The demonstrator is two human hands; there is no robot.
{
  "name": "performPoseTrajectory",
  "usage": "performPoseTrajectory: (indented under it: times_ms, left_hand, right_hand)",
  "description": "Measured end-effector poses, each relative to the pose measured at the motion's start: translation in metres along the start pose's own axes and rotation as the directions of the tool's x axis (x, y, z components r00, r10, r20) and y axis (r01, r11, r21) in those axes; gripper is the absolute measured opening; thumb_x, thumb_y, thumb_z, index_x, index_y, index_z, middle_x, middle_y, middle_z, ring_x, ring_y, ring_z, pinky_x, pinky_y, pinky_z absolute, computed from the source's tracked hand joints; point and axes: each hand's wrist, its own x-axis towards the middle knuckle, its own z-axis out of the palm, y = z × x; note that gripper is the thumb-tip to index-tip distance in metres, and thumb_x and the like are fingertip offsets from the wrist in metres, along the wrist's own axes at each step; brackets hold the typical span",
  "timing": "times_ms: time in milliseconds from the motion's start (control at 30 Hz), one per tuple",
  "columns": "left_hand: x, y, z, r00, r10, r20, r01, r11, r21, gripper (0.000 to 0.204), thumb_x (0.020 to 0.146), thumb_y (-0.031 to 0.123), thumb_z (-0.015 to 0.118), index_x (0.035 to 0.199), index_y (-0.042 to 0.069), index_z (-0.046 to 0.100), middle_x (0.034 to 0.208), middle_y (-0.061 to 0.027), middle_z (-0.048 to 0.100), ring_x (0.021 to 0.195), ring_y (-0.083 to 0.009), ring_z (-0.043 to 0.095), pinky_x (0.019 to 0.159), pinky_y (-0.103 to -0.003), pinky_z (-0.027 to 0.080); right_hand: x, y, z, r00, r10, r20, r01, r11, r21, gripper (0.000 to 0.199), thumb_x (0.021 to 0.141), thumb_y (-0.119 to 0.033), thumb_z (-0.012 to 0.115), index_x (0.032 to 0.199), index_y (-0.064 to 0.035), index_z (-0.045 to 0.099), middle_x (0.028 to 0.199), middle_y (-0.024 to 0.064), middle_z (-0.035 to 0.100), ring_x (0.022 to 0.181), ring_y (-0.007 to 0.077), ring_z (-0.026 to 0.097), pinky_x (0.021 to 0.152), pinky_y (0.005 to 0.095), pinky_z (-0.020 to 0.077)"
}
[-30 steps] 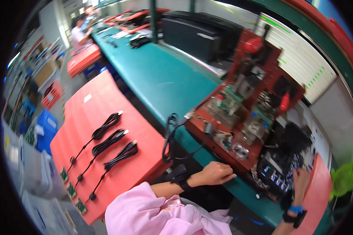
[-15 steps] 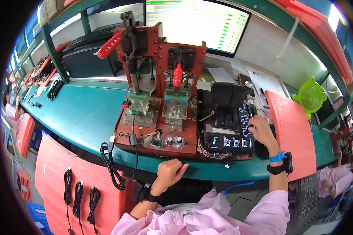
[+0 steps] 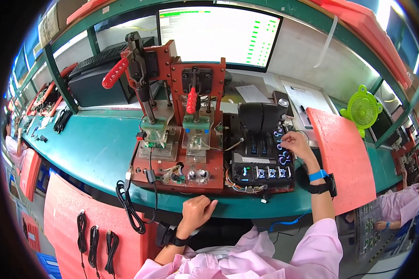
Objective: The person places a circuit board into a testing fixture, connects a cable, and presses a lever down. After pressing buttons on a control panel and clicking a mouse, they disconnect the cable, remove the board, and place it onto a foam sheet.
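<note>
My right hand point(image 3: 299, 145) is at the right column of lit knobs on a black control panel point(image 3: 258, 160) with a throttle lever point(image 3: 257, 117). Its thumb and forefinger pinch one small knob there; the fingers partly cover it. A blue band and a black strap circle that wrist. At the bench's front edge, my left hand point(image 3: 196, 215) is curled closed, thumb beside the fingers, with nothing seen in it. Just beyond it stands a red test fixture point(image 3: 191, 183) with two red-handled toggle clamps point(image 3: 192, 100) pressing over circuit boards point(image 3: 154, 138).
A black cable point(image 3: 131, 209) hangs from the fixture over the bench edge. Coiled cables point(image 3: 94, 246) lie on pink foam point(image 3: 63, 204) at the lower left. More foam point(image 3: 342, 162) and a green fan point(image 3: 362, 110) stand right. A monitor point(image 3: 219, 35) is behind; a co-worker point(image 3: 400, 204) sits far right.
The whole view has shifted, putting the bench further left in the picture. My right hand has moved a little farther up the knob column. My left hand stays closed at the bench edge.
</note>
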Motion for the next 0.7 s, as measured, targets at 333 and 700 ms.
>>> performPoseTrajectory:
  times_ms: [333,700]
  left_hand:
    - [0.003,-0.001,0.001,1.0,0.002,0.008,-0.003,0.998,0.066,0.029,0.074,0.013,0.066,0.056,0.004,0.044,0.052,-0.0087,0.044,0.045,-0.028,0.046,0.041,-0.035,0.035]
    - [-0.004,-0.001,-0.001,1.0,-0.005,0.008,0.004,0.998,0.056,0.029,0.073,0.011,0.066,0.056,0.003,0.044,0.052,-0.0096,0.043,0.045,-0.0288,0.045,0.041,-0.035,0.033]
  right_hand:
    - [0.037,0.024,0.005,0.989,0.037,0.144,-0.086,0.934,0.348,0.017,0.072,-0.008,0.065,0.085,0.0014,0.062,0.064,0.0011,0.055,0.05,0.0082,0.047,0.046,0.0231,0.0378]
    - [0.059,0.021,-0.001,0.973,0.158,0.17,-0.202,0.937,0.286,0.027,0.073,-0.01,0.065,0.097,0.0003,0.061,0.067,0.0059,0.058,0.047,0.0095,0.048,0.042,0.0222,0.0355]
